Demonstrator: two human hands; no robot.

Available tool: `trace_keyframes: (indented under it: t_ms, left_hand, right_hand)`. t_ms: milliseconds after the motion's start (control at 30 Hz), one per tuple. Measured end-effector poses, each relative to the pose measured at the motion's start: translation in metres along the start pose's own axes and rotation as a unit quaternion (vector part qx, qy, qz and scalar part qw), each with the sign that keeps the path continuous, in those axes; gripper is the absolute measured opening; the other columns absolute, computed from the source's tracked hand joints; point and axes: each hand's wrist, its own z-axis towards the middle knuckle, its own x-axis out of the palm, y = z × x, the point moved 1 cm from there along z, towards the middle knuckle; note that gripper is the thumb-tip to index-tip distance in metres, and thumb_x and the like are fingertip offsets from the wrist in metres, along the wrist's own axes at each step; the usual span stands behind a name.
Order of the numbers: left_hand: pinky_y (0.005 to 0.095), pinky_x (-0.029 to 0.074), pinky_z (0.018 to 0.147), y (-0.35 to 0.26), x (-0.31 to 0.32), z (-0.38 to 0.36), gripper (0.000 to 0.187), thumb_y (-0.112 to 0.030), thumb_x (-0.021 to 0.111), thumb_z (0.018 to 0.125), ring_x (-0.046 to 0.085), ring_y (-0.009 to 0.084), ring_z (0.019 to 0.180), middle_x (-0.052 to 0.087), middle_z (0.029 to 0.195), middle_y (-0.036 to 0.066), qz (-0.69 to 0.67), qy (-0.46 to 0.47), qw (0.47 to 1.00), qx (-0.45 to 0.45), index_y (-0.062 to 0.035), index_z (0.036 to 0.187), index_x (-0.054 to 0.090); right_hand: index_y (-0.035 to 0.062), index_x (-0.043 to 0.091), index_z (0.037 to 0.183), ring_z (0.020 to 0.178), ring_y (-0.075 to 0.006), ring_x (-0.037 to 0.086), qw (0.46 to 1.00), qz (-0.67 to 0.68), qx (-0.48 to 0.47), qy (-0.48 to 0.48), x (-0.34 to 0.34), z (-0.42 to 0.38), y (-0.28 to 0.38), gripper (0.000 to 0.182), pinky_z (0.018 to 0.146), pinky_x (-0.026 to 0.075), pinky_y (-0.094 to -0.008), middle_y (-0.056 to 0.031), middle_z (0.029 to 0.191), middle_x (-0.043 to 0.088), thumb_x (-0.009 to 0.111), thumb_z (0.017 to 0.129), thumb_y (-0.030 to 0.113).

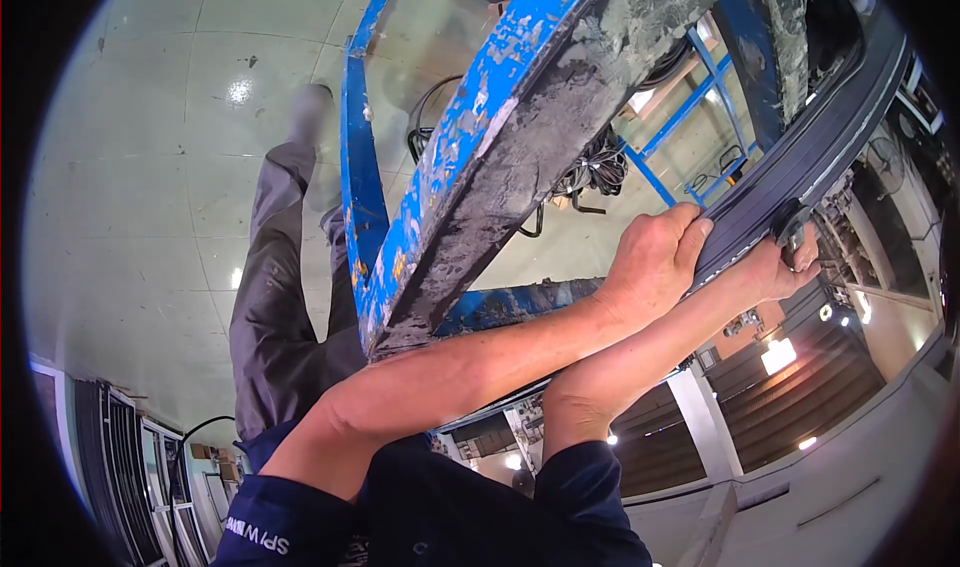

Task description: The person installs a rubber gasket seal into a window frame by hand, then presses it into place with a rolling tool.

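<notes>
In the head view, a dark ribbed strip [770,182] curves down the right side, beyond the blue frame [480,137] with its chipped paint and grey-smeared face. The left hand [655,259] is partly closed, its thumb and fingers at the strip's near edge; how firmly they grip cannot be told. The right hand [785,265], on the strip's far side, is curled with bent fingers around a small dark piece [793,221] that lies against the strip. Bundled black cables [598,167] lie left of the strip, seen past the frame. White lettering on the navy left sleeve [285,517] begins "SPI"; the rest is unclear.
</notes>
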Motion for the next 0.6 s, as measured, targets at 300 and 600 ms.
trace_keyframes:
  t_ms: [300, 600]
  left_hand:
    - [0.0486, 0.052, 0.068, -0.014, 0.005, 0.019, 0.032, -0.014, 0.070, 0.086, 0.067, 0.0441, 0.076, 0.067, 0.082, 0.026, 0.178, 0.001, 0.979, 0.100, 0.0007, 0.114, 0.064]
    - [0.0334, 0.051, 0.070, -0.053, -0.024, 0.012, 0.078, -0.005, 0.071, 0.077, 0.060, 0.0204, 0.069, 0.067, 0.092, 0.016, 0.343, 0.232, 0.908, 0.068, 0.0026, 0.147, 0.036]
  right_hand:
    - [0.0124, 0.043, 0.067, 0.051, -0.0110, 0.040, 0.999, 0.012, -0.031, 0.038, 0.002, -0.010, -0.016, 0.037, 0.045, 0.033, -0.0258, 0.0034, 0.058, 0.038, 0.057, 0.093, 0.036]
    - [0.0091, 0.049, 0.079, 0.051, -0.0143, 0.037, 0.993, 0.107, -0.003, 0.046, 0.002, -0.022, -0.025, 0.050, 0.050, 0.030, -0.0296, 0.0003, 0.061, 0.042, 0.048, 0.096, 0.056]
